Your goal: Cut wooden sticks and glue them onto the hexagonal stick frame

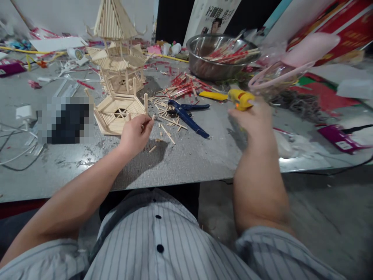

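Observation:
My left hand (136, 133) is closed, thumb and fingers pinching a short piece of wooden stick (153, 117) beside the near right rim of a hexagonal stick frame (109, 126). That frame has short posts at its corners and adjoins a tall pagoda model (113, 23) built of the same pale sticks. My right hand (247, 114), smeared by motion, is wrapped round a yellow hot glue gun (241, 98) on the right. Blue cutting pliers (188, 116) lie between my hands, with cut stick pieces (167, 134) scattered around them.
Behind the pliers lie a yellow utility knife (213, 95) and red-and-white chopstick wrappers (186, 85). A steel bowl (204, 68) holds more wrapped sticks. Cables and a white charger (26, 113) are at left; a pink-handled item (310, 48) and purple box (339, 138) at right.

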A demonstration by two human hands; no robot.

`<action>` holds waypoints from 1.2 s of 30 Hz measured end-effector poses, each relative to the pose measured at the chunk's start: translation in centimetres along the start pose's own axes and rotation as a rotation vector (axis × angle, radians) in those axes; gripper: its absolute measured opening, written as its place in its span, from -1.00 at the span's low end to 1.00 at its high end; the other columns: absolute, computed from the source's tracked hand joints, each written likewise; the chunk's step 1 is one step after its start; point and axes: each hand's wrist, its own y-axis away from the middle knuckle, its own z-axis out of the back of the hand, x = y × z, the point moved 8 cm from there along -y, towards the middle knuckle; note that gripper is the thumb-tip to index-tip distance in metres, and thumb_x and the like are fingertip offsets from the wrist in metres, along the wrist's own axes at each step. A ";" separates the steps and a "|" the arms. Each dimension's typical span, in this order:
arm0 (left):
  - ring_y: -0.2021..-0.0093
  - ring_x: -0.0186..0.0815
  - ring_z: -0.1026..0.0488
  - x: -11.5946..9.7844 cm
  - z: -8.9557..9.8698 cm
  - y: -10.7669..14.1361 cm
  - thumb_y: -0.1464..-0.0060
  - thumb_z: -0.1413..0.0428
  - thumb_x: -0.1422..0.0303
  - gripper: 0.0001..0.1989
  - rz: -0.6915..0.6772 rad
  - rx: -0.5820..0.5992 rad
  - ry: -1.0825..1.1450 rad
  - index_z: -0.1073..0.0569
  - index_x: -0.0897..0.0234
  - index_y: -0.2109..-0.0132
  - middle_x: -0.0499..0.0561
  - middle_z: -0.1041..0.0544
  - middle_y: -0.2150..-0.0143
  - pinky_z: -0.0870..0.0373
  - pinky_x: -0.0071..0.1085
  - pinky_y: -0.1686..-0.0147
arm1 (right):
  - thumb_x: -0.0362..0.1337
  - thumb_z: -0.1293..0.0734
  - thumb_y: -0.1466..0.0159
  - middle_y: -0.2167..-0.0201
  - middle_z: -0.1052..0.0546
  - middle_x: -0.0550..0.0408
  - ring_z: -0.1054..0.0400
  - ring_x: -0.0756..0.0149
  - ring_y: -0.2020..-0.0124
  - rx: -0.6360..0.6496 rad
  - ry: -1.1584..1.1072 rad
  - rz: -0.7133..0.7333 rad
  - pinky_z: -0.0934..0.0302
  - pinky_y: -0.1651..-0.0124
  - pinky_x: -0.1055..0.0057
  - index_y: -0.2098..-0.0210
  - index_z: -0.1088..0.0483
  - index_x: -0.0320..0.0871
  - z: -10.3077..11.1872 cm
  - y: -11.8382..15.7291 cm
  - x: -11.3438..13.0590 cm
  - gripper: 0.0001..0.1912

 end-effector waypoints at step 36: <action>0.59 -0.45 -0.19 0.4 -0.5 0.0 -0.08 -0.06 0.35 -0.82 0.022 0.041 0.018 -0.46 0.29 0.44 -0.12 -0.32 0.65 -0.11 -0.47 0.52 | -0.35 -0.34 -0.15 0.39 -0.56 0.06 -0.40 0.24 0.35 0.493 -0.143 0.692 -0.19 0.24 0.32 0.39 -0.53 -0.09 -4.7 8.6 16.5 -0.89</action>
